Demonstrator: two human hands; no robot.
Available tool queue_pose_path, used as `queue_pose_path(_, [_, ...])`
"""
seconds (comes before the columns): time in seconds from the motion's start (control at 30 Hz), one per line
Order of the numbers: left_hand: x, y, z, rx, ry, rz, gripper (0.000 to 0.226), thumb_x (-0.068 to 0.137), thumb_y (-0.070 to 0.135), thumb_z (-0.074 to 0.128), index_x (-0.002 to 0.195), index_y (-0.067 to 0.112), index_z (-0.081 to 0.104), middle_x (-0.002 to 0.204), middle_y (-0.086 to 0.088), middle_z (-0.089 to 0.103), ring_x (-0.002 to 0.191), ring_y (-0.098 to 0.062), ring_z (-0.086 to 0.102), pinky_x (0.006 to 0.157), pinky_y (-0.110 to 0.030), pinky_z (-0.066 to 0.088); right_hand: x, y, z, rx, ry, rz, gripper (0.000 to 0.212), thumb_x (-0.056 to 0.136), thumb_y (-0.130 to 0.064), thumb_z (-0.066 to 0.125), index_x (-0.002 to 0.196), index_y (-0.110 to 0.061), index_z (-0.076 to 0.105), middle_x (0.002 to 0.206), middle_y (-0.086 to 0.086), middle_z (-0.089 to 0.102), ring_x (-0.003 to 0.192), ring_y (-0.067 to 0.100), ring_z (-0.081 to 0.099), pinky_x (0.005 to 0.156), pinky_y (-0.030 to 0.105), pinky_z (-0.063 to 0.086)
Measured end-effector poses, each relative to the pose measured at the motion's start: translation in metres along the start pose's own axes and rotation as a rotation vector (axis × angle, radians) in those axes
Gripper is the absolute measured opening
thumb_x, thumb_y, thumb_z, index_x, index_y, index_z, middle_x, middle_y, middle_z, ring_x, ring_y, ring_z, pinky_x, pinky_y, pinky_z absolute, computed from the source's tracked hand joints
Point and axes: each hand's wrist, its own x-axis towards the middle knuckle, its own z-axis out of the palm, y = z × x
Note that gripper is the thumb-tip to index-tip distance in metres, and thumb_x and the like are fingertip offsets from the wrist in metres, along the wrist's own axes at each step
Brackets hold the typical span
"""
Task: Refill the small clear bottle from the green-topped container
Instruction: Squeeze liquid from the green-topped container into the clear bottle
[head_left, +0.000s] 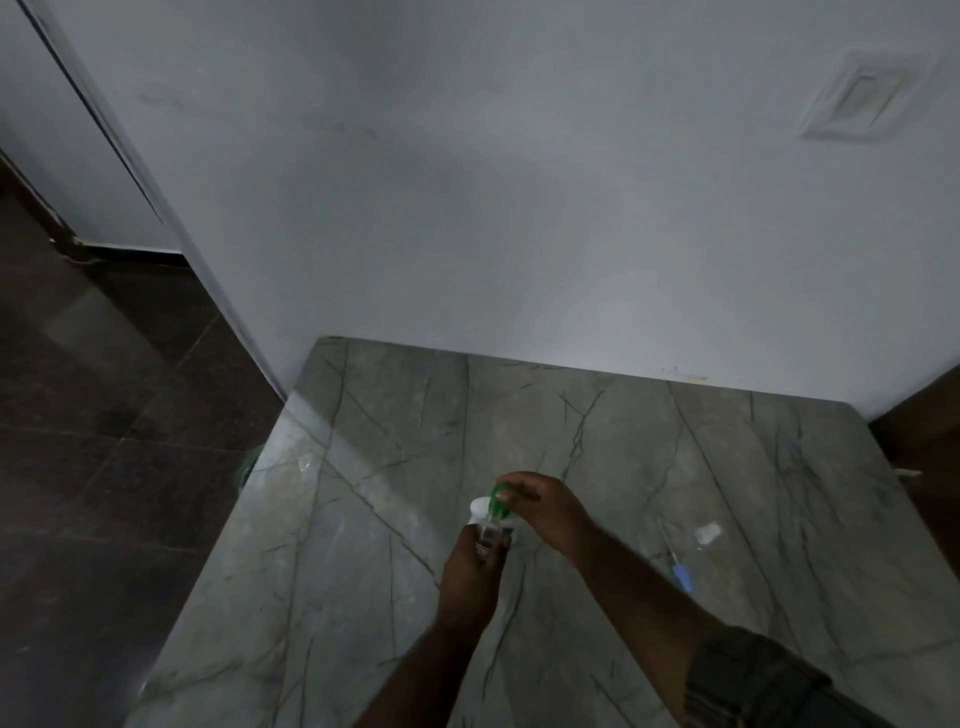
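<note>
While the left hand (470, 566) grips the clear bottle (489, 538) upright over the marble table (363, 545), the right hand (545, 506) pinches the green top (500, 501) of the white container (480, 508), tilted against the bottle mouth. Dim frame; liquid flow can't be made out. Small cap (707, 533) and blue-tipped tube (675, 564) lie right, apart.

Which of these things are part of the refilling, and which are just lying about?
In use:
- small clear bottle, held in the left hand
- green-topped container, tipped over it by the right hand

Lying about on the table:
- blue-handled tool
- small white cap
- green thing at the left edge
</note>
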Motion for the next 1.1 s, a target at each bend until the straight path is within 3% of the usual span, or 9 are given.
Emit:
queue_pose_path(0.1, [0.001, -0.002, 0.001, -0.005, -0.002, 0.012, 0.017, 0.094, 0.038, 0.058, 0.107, 0.027, 0.059, 0.087, 0.013, 0.067, 0.077, 0.002, 0.062, 0.061, -0.012, 0.041, 0.002, 0.0, -0.001, 0.035, -0.037, 0.033, 0.018, 0.089, -0.02, 0.066, 0.106, -0.02, 0.073, 0.102, -0.004, 0.072, 0.096, 0.013, 0.067, 0.082, 0.023, 0.053])
queue_pose_path(0.2, [0.001, -0.005, 0.003, -0.007, 0.002, 0.016, 0.017, 0.093, 0.038, 0.058, 0.106, 0.028, 0.059, 0.087, 0.013, 0.067, 0.078, 0.0, 0.063, 0.062, -0.013, 0.042, 0.004, -0.003, -0.002, -0.081, -0.06, -0.014, 0.018, 0.09, -0.019, 0.064, 0.106, -0.016, 0.072, 0.1, -0.001, 0.072, 0.092, 0.012, 0.065, 0.079, 0.02, 0.05])
queue_pose_path(0.33, [0.003, -0.008, 0.006, -0.012, 0.005, 0.0, 0.018, 0.093, 0.038, 0.058, 0.107, 0.027, 0.06, 0.087, 0.013, 0.068, 0.078, 0.003, 0.063, 0.061, -0.012, 0.041, 0.005, -0.003, 0.0, -0.148, -0.058, -0.021, 0.021, 0.091, -0.02, 0.063, 0.109, -0.012, 0.071, 0.105, 0.004, 0.072, 0.096, 0.017, 0.066, 0.088, 0.035, 0.053])
queue_pose_path(0.53, [0.004, -0.008, 0.008, -0.017, 0.004, 0.005, 0.022, 0.092, 0.041, 0.059, 0.111, 0.029, 0.057, 0.089, 0.017, 0.067, 0.079, 0.007, 0.062, 0.063, -0.01, 0.041, 0.005, -0.003, -0.001, -0.085, -0.067, 0.023, 0.021, 0.089, -0.015, 0.065, 0.109, -0.012, 0.071, 0.107, 0.006, 0.072, 0.098, 0.021, 0.067, 0.087, 0.038, 0.058])
queue_pose_path(0.7, [0.005, -0.007, 0.006, -0.011, 0.0, 0.021, 0.018, 0.093, 0.038, 0.058, 0.11, 0.031, 0.057, 0.089, 0.019, 0.067, 0.078, 0.01, 0.063, 0.059, -0.008, 0.043, 0.006, -0.007, 0.0, -0.08, -0.117, 0.057, 0.023, 0.094, -0.021, 0.059, 0.114, -0.02, 0.068, 0.114, 0.0, 0.069, 0.103, 0.015, 0.063, 0.092, 0.035, 0.055])
queue_pose_path(0.83, [0.005, -0.002, 0.004, 0.001, 0.008, 0.035, 0.006, 0.094, 0.038, 0.057, 0.097, 0.042, 0.054, 0.086, 0.021, 0.066, 0.075, 0.016, 0.06, 0.056, -0.005, 0.041, 0.006, -0.011, 0.002, -0.051, -0.096, 0.098, 0.023, 0.092, -0.027, 0.061, 0.113, -0.022, 0.07, 0.112, -0.004, 0.069, 0.102, 0.013, 0.063, 0.093, 0.033, 0.053])
queue_pose_path(1.1, [0.007, -0.007, 0.001, 0.022, -0.006, 0.064, 0.003, 0.093, 0.042, 0.058, 0.093, 0.04, 0.056, 0.084, 0.015, 0.068, 0.074, 0.01, 0.062, 0.059, -0.007, 0.041, 0.01, -0.007, 0.003, 0.037, -0.076, 0.124, 0.023, 0.081, -0.023, 0.076, 0.103, -0.019, 0.074, 0.096, -0.004, 0.074, 0.091, 0.011, 0.068, 0.08, 0.024, 0.054])
